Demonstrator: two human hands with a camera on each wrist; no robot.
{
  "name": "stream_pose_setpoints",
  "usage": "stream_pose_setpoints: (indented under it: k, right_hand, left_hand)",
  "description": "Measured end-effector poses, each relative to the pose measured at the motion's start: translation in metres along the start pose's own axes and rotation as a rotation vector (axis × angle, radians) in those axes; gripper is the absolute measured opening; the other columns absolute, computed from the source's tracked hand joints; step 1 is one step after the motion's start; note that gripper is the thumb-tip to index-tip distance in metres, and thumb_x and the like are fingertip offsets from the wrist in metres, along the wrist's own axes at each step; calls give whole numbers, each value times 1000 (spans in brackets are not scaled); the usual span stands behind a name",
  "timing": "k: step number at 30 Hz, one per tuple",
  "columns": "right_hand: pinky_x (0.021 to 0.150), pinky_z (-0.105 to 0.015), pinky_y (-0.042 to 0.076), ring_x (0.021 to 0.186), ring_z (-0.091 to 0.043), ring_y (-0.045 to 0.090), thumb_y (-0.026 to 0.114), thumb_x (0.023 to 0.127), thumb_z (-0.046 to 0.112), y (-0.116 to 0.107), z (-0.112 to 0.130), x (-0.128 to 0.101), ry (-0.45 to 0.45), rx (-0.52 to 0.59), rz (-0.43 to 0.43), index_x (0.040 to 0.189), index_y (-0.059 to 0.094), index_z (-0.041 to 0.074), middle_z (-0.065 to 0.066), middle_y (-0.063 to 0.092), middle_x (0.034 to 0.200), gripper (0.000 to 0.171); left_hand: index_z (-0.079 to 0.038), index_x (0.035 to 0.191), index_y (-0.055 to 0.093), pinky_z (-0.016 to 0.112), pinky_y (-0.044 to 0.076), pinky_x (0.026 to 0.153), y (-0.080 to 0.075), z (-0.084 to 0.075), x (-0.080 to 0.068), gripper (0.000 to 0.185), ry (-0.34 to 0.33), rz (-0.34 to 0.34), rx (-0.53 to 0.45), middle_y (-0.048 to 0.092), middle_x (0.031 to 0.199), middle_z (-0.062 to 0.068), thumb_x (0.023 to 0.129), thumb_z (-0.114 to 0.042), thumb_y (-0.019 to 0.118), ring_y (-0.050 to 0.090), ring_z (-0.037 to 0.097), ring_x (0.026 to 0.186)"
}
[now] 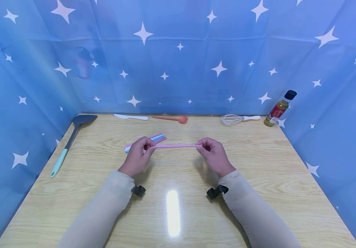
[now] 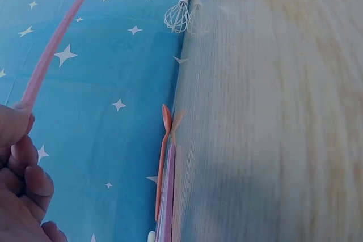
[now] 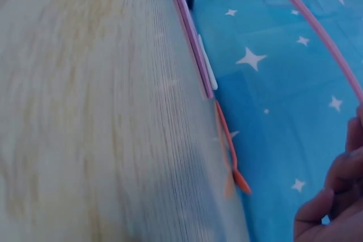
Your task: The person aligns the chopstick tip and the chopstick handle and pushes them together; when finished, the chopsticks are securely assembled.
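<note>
A long, thin pink strip point(image 1: 176, 146) stretches between the two hands above the table, slightly bowed in the right wrist view; its material cannot be told. My left hand point(image 1: 138, 155) pinches one end between thumb and fingers, while my right hand point(image 1: 215, 155) pinches the other end the same way. Behind the left hand, and partly hidden by it, lies a flat bundle of striped strips point(image 1: 158, 138) in pink, blue, white and purple. In the left wrist view the pink strip point(image 2: 57, 43) rises from the left hand's fingers point(image 2: 25, 157) toward the right hand.
Along the table's back edge lie a white knife point(image 1: 131, 117), a red spoon point(image 1: 182, 119) and a whisk point(image 1: 233, 119). An oil bottle point(image 1: 277, 112) stands at the back right corner. On the left rests a dark spatula point(image 1: 72, 136) with a mint handle. Starry blue cloth surrounds the wooden table point(image 1: 274, 165).
</note>
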State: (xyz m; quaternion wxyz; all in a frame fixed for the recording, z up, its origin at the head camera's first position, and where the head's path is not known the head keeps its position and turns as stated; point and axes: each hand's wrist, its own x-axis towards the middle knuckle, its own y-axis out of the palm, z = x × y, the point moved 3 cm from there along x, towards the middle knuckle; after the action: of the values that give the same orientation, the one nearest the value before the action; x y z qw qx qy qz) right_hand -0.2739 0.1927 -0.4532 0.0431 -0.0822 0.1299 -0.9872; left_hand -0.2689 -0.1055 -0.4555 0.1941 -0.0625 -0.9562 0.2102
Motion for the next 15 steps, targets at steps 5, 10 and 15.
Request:
stream_pose_setpoints:
  k: [5,10,15]
  right_hand:
    - [68,-24,45,79,-17,52,69,103,10,-1,-2,0,8,4,-7,105,72,1,-5,61,88,10]
    - [68,-23,45,78,-17,52,70,102,11,-1,-5,1,11,7,-13,104,72,0,-4,61,88,12]
    - [70,-25,46,80,-18,53,70,103,15,1,-7,2,38,27,30,109,73,0,-5,62,90,17]
  left_hand:
    - [-4,101,62,27,41,75,2,0,1,4,-4,9,-8,55,90,8,105,-3,62,49,22,84]
    - [-3,102,63,28,41,75,3,1,2,4,-2,14,-1,55,90,7,105,-5,62,50,22,84]
    - [-4,104,64,27,41,73,-3,10,4,4,-51,22,-4,54,91,7,106,-7,63,49,22,85]
